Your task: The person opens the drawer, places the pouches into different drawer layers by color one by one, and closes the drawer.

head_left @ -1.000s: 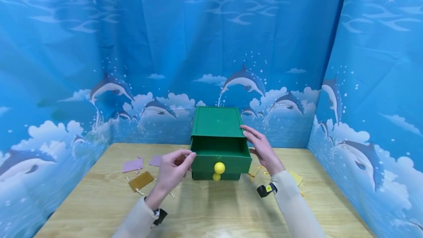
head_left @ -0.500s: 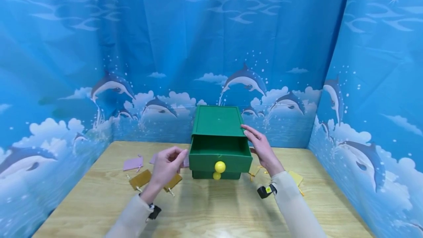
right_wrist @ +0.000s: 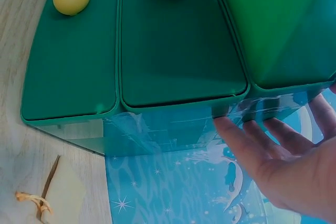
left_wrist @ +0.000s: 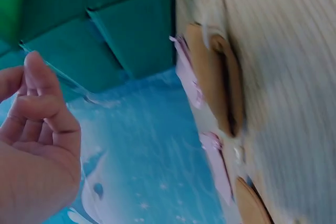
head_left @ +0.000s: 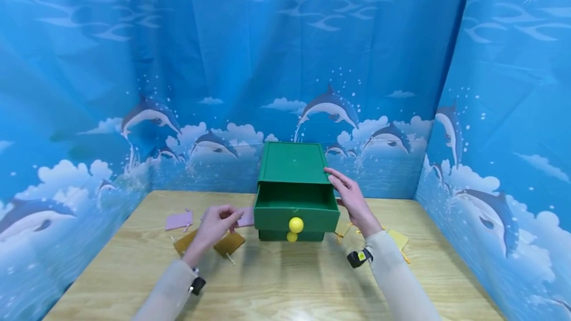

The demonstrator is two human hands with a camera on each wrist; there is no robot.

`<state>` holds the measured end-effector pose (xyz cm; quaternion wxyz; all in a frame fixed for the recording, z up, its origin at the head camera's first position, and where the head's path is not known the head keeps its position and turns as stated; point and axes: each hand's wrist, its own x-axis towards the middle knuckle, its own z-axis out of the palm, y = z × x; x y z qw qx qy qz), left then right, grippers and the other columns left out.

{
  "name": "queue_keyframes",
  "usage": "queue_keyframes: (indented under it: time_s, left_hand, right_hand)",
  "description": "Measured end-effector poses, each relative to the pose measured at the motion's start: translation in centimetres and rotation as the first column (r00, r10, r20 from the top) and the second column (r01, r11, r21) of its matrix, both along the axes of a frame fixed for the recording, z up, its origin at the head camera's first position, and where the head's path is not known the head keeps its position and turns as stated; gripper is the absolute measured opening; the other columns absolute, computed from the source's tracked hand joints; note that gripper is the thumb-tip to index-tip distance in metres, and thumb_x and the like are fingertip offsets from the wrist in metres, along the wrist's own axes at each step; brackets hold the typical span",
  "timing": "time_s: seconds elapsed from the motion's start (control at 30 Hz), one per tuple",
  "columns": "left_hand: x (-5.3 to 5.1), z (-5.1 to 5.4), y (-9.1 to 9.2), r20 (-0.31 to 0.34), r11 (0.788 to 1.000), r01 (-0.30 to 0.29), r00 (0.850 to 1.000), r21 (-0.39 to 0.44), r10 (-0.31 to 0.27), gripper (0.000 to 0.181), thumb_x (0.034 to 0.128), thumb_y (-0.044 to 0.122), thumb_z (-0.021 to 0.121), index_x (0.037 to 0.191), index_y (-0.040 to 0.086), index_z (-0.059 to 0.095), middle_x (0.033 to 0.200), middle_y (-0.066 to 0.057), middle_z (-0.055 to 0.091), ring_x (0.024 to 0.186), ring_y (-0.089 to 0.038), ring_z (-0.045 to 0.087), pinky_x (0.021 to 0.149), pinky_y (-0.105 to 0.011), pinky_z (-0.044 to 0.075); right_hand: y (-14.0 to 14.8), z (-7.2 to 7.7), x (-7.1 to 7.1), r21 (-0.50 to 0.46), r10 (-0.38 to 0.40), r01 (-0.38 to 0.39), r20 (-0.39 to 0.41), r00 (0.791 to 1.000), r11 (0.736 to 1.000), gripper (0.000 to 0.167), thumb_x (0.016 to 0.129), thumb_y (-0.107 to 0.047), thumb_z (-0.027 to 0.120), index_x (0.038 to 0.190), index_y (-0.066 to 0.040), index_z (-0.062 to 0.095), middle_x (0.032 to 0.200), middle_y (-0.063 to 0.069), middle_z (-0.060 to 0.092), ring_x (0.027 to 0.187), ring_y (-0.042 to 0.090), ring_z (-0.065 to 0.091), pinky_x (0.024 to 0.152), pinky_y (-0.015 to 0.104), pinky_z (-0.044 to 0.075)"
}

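Observation:
A green two-drawer cabinet (head_left: pixel 294 162) stands on the table with its upper drawer (head_left: pixel 296 219) pulled out and nothing visible inside. My right hand (head_left: pixel 353 204) rests on the cabinet's right side, thumb low and fingers at the top edge; the right wrist view shows the fingertips touching that side. Left of the cabinet, my left hand (head_left: pixel 218 227) hovers with loosely bent fingers and nothing visible in them. Under and beside it lie a brown drawstring pouch (head_left: pixel 229 245), another brown pouch (left_wrist: pixel 251 203) and a purple pouch (head_left: pixel 247 217) close to the cabinet.
Farther left lies one more purple pouch (head_left: pixel 178 221). Yellow pouches (head_left: pixel 398 240) with orange cords lie right of the cabinet, partly behind my right arm. A blue dolphin-print curtain (head_left: pixel 223 88) closes off the back and sides of the wooden table (head_left: pixel 285 286).
My left hand has drawn away from the drawer's left edge, leftward and slightly down, uncovering the nearer brown pouch and a purple one. The right hand and drawer stay put.

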<state>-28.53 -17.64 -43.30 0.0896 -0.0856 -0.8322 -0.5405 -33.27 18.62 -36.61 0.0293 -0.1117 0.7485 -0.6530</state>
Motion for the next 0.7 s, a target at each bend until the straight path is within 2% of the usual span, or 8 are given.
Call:
queue_keyframes:
  time_s: [0.1, 0.23, 0.33, 0.43, 0.57, 0.7]
  left_hand:
    - [-0.3, -0.5, -0.7, 0.038, 0.999, 0.020, 0.999, -0.032, -0.018, 0.020, 0.0950, 0.020, 0.066, 0.084, 0.004, 0.071, 0.070, -0.009, 0.066, 0.059, -0.016, 0.060, 0.057, -0.031, 0.054]
    - [-0.7, -1.2, -1.6, 0.094, 0.994, 0.068, 0.994, -0.085, -0.060, 0.017, 0.0939, 0.015, 0.066, 0.088, 0.000, 0.072, 0.073, -0.011, 0.068, 0.064, -0.016, 0.062, 0.053, -0.026, 0.048]
    - [-1.0, -1.7, -2.2, 0.104, 0.987, 0.107, 0.990, -0.121, -0.094, 0.016, 0.0927, 0.015, 0.067, 0.092, -0.001, 0.072, 0.076, -0.010, 0.069, 0.067, -0.016, 0.062, 0.051, -0.025, 0.045]
    - [-1.1, -2.1, -2.8, 0.088, 0.975, 0.170, 0.983, -0.140, -0.159, 0.014, 0.0902, 0.009, 0.069, 0.094, -0.003, 0.072, 0.081, -0.010, 0.070, 0.072, -0.016, 0.062, 0.057, -0.025, 0.050]
    - [-1.0, -2.5, -3.6, 0.112, 0.961, 0.246, 0.966, -0.126, -0.232, 0.016, 0.0879, 0.004, 0.069, 0.099, -0.007, 0.070, 0.092, -0.015, 0.071, 0.078, -0.015, 0.061, 0.067, -0.025, 0.053]
    - [-0.8, -2.5, -4.2, 0.144, 0.950, 0.287, 0.952, -0.127, -0.268, 0.020, 0.0867, 0.002, 0.069, 0.103, -0.008, 0.068, 0.099, -0.021, 0.070, 0.084, -0.016, 0.062, 0.071, -0.024, 0.054]
  right_hand:
    - [0.0, 0.0, 0.0, 0.006, -0.005, 0.005, -0.002, 1.000, 1.000, 0.052, 0.100, -0.052, 0.048, 0.147, -0.030, 0.046, 0.160, -0.001, 0.030, 0.148, 0.033, 0.027, 0.108, 0.062, 0.038]
    - [0.0, -0.1, -0.1, 0.006, -0.007, 0.007, 0.002, 1.000, 1.000, 0.050, 0.100, -0.051, 0.047, 0.146, -0.030, 0.046, 0.160, -0.002, 0.030, 0.148, 0.032, 0.026, 0.107, 0.061, 0.039]
    - [0.1, -0.1, -0.1, 0.005, -0.006, 0.006, 0.001, 1.000, 1.000, 0.050, 0.101, -0.050, 0.047, 0.146, -0.030, 0.046, 0.161, -0.002, 0.029, 0.148, 0.033, 0.025, 0.107, 0.062, 0.038]
    - [0.1, -0.1, -0.1, 0.000, -0.006, 0.006, 0.004, 1.000, 1.000, 0.050, 0.101, -0.051, 0.046, 0.147, -0.030, 0.046, 0.161, -0.001, 0.028, 0.149, 0.033, 0.025, 0.108, 0.062, 0.038]
    - [0.0, -0.2, -0.1, 0.010, -0.005, 0.005, 0.004, 1.000, 1.000, 0.051, 0.100, -0.052, 0.046, 0.147, -0.031, 0.045, 0.161, -0.001, 0.028, 0.149, 0.033, 0.024, 0.108, 0.062, 0.037]
    - [0.0, -0.1, 0.0, 0.021, -0.004, 0.004, -0.006, 1.000, 1.000, 0.051, 0.101, -0.052, 0.045, 0.147, -0.031, 0.045, 0.161, -0.001, 0.027, 0.149, 0.034, 0.023, 0.108, 0.063, 0.037]
